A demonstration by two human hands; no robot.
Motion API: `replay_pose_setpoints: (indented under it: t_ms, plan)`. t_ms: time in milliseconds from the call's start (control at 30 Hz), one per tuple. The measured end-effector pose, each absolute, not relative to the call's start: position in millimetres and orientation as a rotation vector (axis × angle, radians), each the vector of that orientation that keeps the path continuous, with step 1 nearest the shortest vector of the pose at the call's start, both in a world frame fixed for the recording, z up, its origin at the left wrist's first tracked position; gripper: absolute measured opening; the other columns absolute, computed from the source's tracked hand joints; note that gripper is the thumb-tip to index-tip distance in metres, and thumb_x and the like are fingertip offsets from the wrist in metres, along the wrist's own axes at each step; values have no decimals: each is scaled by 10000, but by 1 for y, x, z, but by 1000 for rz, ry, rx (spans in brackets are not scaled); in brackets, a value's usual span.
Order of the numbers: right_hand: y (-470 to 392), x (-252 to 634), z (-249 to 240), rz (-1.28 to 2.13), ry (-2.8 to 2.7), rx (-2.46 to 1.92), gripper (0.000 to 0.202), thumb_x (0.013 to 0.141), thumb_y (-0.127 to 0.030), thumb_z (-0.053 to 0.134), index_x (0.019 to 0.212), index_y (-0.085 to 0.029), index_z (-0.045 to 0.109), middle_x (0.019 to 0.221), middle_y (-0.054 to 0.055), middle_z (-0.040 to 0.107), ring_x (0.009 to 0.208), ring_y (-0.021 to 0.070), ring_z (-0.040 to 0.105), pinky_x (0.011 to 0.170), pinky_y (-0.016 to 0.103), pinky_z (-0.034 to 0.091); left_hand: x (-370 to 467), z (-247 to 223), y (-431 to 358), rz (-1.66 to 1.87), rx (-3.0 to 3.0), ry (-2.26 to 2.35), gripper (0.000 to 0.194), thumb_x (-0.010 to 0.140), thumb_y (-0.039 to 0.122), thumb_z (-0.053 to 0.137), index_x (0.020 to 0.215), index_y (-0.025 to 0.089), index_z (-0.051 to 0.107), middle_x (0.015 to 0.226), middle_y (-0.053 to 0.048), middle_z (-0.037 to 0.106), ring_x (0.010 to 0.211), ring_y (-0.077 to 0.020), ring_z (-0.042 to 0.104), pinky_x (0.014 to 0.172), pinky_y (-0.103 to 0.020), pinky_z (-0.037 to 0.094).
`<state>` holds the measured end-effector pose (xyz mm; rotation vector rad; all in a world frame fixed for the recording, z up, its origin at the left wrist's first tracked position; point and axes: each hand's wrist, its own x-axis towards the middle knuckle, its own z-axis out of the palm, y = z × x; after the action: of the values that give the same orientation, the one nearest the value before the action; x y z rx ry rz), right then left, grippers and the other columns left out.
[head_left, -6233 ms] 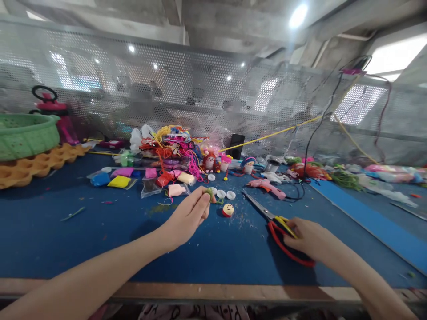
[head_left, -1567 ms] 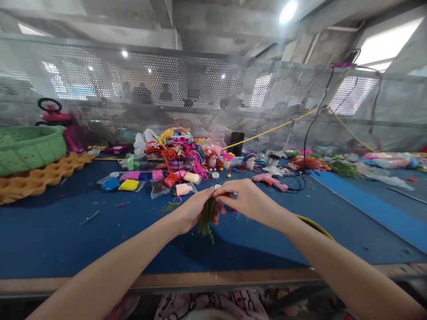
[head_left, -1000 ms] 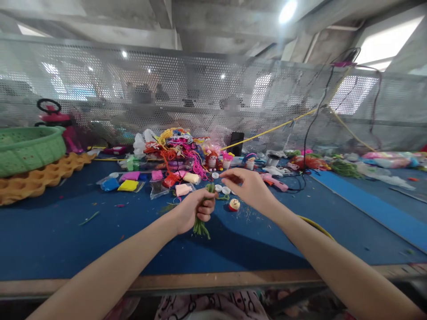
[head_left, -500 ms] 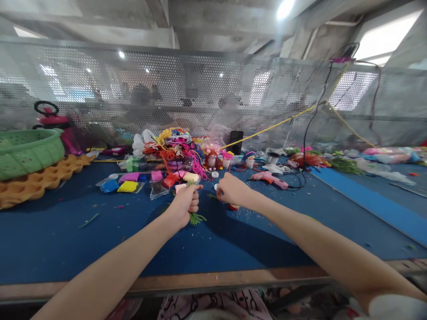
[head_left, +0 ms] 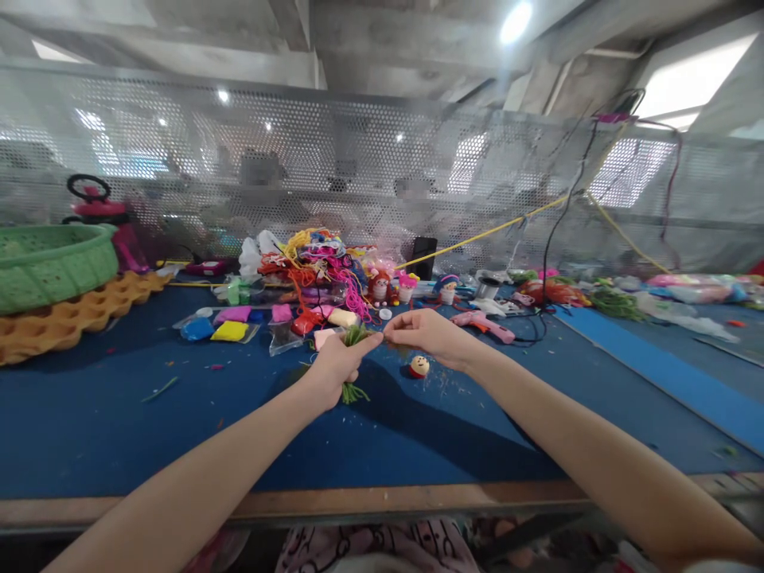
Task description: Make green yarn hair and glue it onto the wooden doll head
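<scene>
My left hand (head_left: 335, 370) is closed round a bundle of green yarn (head_left: 354, 393), whose loose ends stick out above and below the fist. My right hand (head_left: 433, 336) has its fingertips pinched together at the tip of my left thumb; whatever is between them is too small to make out. Just below the right hand, a small cream ball with a drawn face and a red base (head_left: 419, 366) lies on the blue table mat (head_left: 251, 430).
Bags of coloured clay (head_left: 230, 332) and a tangled yarn heap (head_left: 316, 263) lie behind my left hand. Several small yarn-haired dolls (head_left: 446, 288) stand at the back. A pink glue gun (head_left: 485, 325) with its cord is to the right. A green basket (head_left: 56, 267) stands far left.
My right hand has moved slightly left, from a fist to a pinch meeting my left thumb. The small face ball now shows more fully. My left hand still grips the green yarn.
</scene>
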<state>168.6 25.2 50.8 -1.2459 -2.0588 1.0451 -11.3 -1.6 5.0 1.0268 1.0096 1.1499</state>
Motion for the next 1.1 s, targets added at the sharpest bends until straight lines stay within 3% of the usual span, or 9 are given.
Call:
replay_pose_setpoints:
  t_ms: [100, 233, 500, 767, 1000, 1100]
  plan:
    - [22, 171, 47, 1322, -1868, -1183, 339, 681, -329, 759, 967, -153, 707, 820, 32, 723, 723, 126, 634, 676, 253, 501, -10, 3, -2, 1168, 1060, 1008, 437, 624, 453, 865, 662, 193, 515, 479, 127, 245, 424, -40, 163, 395, -201, 90]
    - [20, 177, 45, 1437, -1742, -1188, 371, 609, -259, 835, 954, -151, 752, 773, 13, 728, 717, 123, 631, 715, 262, 499, -10, 4, -3, 1223, 1040, 1020, 423, 633, 455, 857, 694, 192, 531, 478, 132, 240, 419, -39, 175, 395, -201, 105]
    - [6, 191, 52, 1343, -1854, -1252, 338, 709, -435, 788, 851, -129, 783, 676, 28, 701, 585, 108, 545, 582, 259, 408, -11, 7, -1, 1329, 938, 968, 448, 625, 451, 861, 712, 204, 496, 470, 150, 212, 407, -31, 148, 389, -199, 95]
    - [-4, 206, 57, 1174, -2066, -1310, 328, 795, -502, 690, 735, -183, 740, 658, 0, 673, 615, 122, 539, 635, 266, 402, -11, 8, -2, 1405, 890, 883, 432, 610, 426, 874, 705, 189, 526, 451, 152, 218, 402, -24, 145, 382, -191, 107]
    - [-14, 217, 70, 938, -2257, -1497, 298, 785, -476, 689, 802, -194, 786, 737, 27, 727, 684, 175, 608, 614, 275, 414, -13, 11, -2, 1471, 848, 839, 478, 592, 444, 889, 691, 194, 495, 458, 150, 231, 404, -18, 147, 376, -182, 117]
    - [-14, 213, 69, 909, -2155, -1405, 310, 801, -464, 675, 931, -199, 769, 856, 39, 747, 760, 185, 640, 656, 277, 453, -12, 11, -4, 1440, 858, 823, 478, 570, 439, 906, 680, 187, 515, 458, 149, 229, 406, -17, 147, 375, -180, 105]
